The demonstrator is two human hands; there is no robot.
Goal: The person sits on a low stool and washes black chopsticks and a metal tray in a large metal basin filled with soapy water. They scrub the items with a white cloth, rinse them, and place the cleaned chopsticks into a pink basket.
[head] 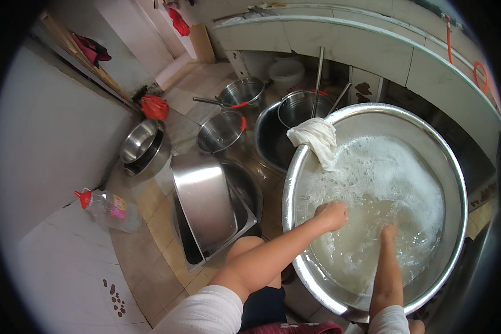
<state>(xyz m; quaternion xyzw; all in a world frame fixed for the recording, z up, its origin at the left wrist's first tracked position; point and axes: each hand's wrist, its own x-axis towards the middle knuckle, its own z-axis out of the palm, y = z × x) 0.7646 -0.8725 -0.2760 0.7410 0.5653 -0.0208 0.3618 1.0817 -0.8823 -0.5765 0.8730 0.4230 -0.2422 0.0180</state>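
A large round metal tub (453,167) full of cloudy, foamy water (375,204) stands in front of me on the right. My left hand (333,215) is curled just over the water near the tub's left side; its fingertips are hidden, so anything inside it does not show. Under the surface, my right hand (389,231) is sunk past the wrist, and its fingers cannot be made out. A wet white cloth (315,137) hangs over the rim at the upper left, apart from both hands.
Left of the tub, a rectangular steel pan (204,196) leans in a dark basin (254,183). Steel buckets (221,131) stand behind it, near stacked bowls (144,144). A plastic jug (115,211) with a red cap is by the wall. A tiled counter (371,46) runs behind.
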